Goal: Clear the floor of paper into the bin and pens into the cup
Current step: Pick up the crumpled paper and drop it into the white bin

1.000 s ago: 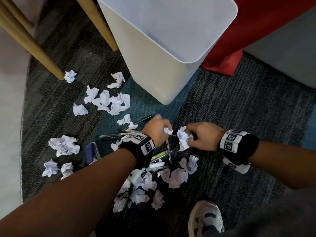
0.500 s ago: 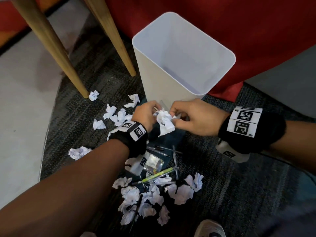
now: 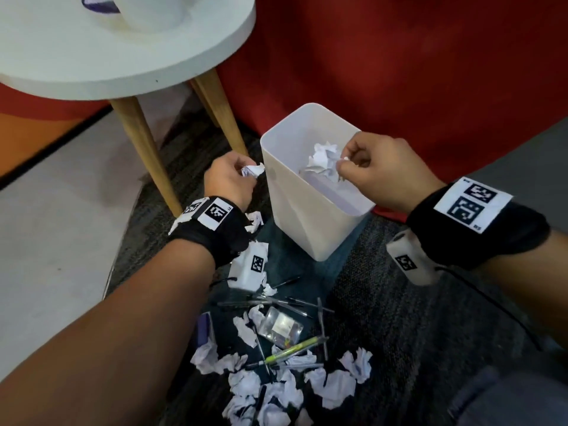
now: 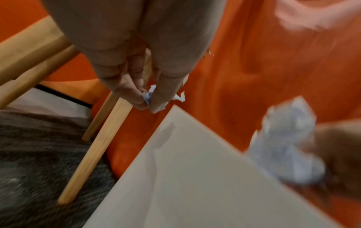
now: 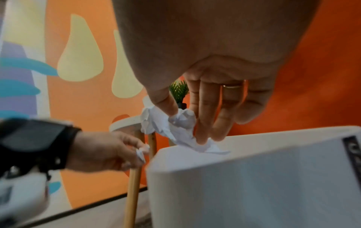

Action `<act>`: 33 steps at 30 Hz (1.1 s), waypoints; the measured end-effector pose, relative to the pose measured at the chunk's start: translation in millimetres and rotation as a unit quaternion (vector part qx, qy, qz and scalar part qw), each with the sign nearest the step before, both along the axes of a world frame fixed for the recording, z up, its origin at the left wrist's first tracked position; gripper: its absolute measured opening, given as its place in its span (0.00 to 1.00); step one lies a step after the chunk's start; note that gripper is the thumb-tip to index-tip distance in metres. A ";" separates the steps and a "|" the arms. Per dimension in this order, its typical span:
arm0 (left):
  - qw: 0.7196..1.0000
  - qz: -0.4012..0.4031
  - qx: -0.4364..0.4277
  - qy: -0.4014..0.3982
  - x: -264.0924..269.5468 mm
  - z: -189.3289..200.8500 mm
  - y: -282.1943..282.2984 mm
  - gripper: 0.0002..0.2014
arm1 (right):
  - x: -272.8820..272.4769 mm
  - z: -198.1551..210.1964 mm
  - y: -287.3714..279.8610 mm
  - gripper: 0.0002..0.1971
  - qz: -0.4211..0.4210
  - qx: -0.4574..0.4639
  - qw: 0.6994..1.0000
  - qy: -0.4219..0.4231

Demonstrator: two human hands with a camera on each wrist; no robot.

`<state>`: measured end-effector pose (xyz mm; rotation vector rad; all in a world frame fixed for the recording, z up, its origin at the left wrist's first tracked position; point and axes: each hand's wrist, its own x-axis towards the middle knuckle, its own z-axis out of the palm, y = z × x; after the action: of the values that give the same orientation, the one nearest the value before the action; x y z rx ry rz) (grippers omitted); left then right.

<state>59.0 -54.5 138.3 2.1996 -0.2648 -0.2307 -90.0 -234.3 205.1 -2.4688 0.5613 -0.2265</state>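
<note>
A white bin (image 3: 310,216) stands on the dark carpet. My right hand (image 3: 342,166) hovers over its opening and pinches a large crumpled paper ball (image 3: 322,161) between thumb and fingers, just above the rim (image 5: 254,138). My left hand (image 3: 246,171) is just left of the bin at rim height. It pinches a small paper scrap (image 3: 253,171), which also shows between the fingertips (image 4: 147,97). Several paper balls (image 3: 336,387), black pens (image 3: 295,304) and a green pen (image 3: 295,350) lie on the floor below. A clear cup (image 3: 278,327) lies on its side among them.
A round white table (image 3: 123,56) on wooden legs (image 3: 147,155) stands left of the bin, close to my left hand. Red fabric (image 3: 399,72) rises behind the bin. A purple object (image 3: 204,329) lies beside the pens. Pale hard floor runs along the carpet's left edge.
Both hands rose from the floor with their paper. The right hand now hangs over the bin's opening and the left is beside its rim. My head has lifted, which brings the table into view.
</note>
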 end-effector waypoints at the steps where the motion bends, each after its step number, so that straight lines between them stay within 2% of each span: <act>1: 1.000 0.011 -0.011 -0.007 4.8 6.8 0.0 0.09 | 1.4 -4.4 -3.4 0.07 -0.007 -0.021 1.000 0.016; 4: 0.998 0.021 -0.057 -0.021 17.4 24.5 -3.3 0.10 | 4.9 -19.8 -11.8 0.11 -0.007 -0.109 0.991 0.074; 7: 0.994 -0.010 -0.101 -0.031 15.6 41.7 -14.0 0.11 | 8.0 -28.6 -16.0 0.13 0.009 -0.183 0.974 0.136; 10: 0.992 -0.044 -0.108 -0.050 8.6 54.4 -29.6 0.12 | 8.8 -33.4 -21.0 0.16 0.007 -0.207 0.959 0.193; 14: 0.990 -0.086 -0.105 -0.050 0.2 59.3 -46.5 0.12 | 6.7 -38.7 -27.2 0.21 0.008 -0.203 0.953 0.224; 16: 0.991 -0.089 -0.086 -0.054 -3.2 58.0 -51.9 0.11 | 4.6 -36.4 -26.6 0.19 0.006 -0.187 0.962 0.197; 20: 0.991 -0.110 -0.070 -0.023 -9.4 52.5 -57.9 0.17 | 0.7 -22.7 -21.6 0.08 -0.021 -0.132 0.989 0.056; 24: 0.989 -0.127 -0.074 0.004 -14.7 46.1 -57.5 0.21 | -0.2 -17.0 -12.8 0.06 -0.017 -0.073 0.997 -0.033; 29: 0.984 -0.140 -0.111 -0.018 -25.5 46.5 -49.7 0.11 | -2.5 -8.7 3.5 0.03 0.045 -0.025 0.995 -0.088; 33: 0.974 -0.200 -0.104 -0.009 -39.7 37.7 -38.6 0.04 | -12.7 -2.3 19.7 0.02 0.164 0.003 0.983 -0.084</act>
<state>19.3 -93.1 176.0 1.9259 -0.7128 -0.3851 -102.8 -214.6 202.8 -2.4608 0.0790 -0.2960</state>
